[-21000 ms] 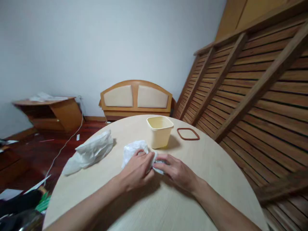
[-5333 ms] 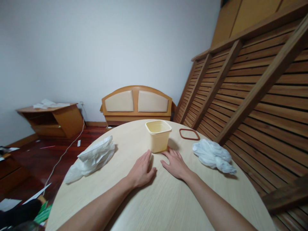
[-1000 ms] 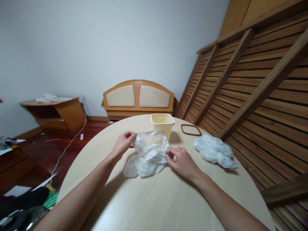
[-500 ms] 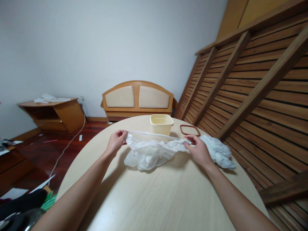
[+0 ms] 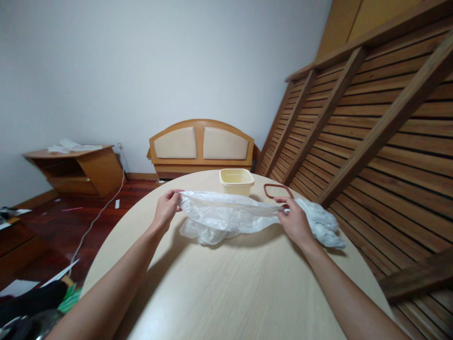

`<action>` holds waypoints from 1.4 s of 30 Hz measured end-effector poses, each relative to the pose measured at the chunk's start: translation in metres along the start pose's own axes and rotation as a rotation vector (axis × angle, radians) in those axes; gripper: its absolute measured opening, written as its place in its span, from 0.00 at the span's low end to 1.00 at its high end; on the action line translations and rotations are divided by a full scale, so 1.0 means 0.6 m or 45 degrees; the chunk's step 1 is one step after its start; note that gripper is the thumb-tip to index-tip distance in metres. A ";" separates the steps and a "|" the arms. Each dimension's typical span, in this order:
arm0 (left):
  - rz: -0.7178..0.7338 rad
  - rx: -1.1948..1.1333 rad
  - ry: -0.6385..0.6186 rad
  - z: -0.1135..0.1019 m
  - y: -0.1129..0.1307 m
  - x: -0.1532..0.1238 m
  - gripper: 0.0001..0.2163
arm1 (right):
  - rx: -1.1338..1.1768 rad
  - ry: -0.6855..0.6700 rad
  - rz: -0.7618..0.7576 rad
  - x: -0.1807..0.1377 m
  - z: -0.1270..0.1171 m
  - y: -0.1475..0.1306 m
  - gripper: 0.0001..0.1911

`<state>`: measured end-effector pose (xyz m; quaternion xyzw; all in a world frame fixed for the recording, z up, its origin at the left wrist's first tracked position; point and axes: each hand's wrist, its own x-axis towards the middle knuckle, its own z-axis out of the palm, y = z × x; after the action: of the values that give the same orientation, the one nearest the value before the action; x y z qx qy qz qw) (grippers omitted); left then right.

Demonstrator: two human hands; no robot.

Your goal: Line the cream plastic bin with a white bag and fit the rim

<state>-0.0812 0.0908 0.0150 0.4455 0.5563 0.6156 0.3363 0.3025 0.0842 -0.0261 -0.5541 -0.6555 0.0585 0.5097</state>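
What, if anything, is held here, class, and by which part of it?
A white plastic bag: the left grip pinches the left end of its stretched upper edge, and the right grip pinches the right end.

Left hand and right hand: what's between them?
In the head view, the white plastic bag spans the gap, pulled wide between the left hand and right hand; the yellow container stands behind it.

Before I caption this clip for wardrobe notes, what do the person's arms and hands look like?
The left arm and right arm show no sleeves. The left hand and right hand wear no gloves, and no watch or bracelet shows on either wrist.
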 end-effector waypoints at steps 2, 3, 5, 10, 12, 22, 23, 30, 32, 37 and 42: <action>0.010 0.014 0.010 0.000 0.002 0.000 0.17 | 0.020 0.032 0.058 0.001 0.000 -0.003 0.22; 0.013 0.021 0.016 -0.001 0.003 0.000 0.17 | 0.035 0.044 0.089 0.001 0.000 -0.005 0.21; 0.014 0.033 0.027 -0.001 0.003 0.001 0.16 | 0.060 0.052 0.134 0.002 0.000 -0.010 0.17; 0.016 0.017 -0.003 0.001 0.000 0.002 0.17 | 0.066 0.045 0.164 0.002 0.000 -0.015 0.16; 0.028 -0.005 -0.037 0.003 0.001 -0.001 0.21 | 0.060 0.063 0.181 0.004 -0.001 -0.012 0.17; 0.208 -0.109 -0.239 0.015 0.016 -0.018 0.29 | 0.076 0.108 0.195 0.007 -0.003 0.001 0.13; 0.217 -0.109 -0.248 0.016 0.017 -0.019 0.28 | 0.086 0.085 0.179 0.005 -0.002 -0.001 0.13; 0.335 -0.133 -0.424 0.026 0.030 -0.040 0.19 | 0.008 -0.252 -0.079 -0.014 0.010 -0.017 0.25; 0.362 -0.152 -0.489 0.029 0.036 -0.051 0.17 | -0.019 -0.335 -0.121 -0.019 0.012 -0.021 0.25; 0.353 -0.168 -0.696 0.035 0.052 -0.080 0.15 | -0.124 -0.481 -0.225 -0.026 0.011 -0.033 0.26; 0.210 -0.090 -1.064 0.023 0.065 -0.094 0.16 | -0.123 -0.529 -0.230 -0.023 0.000 -0.045 0.19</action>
<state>-0.0439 0.0388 0.0433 0.6879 0.3134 0.4256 0.4974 0.2825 0.0633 -0.0172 -0.4929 -0.7955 0.0939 0.3396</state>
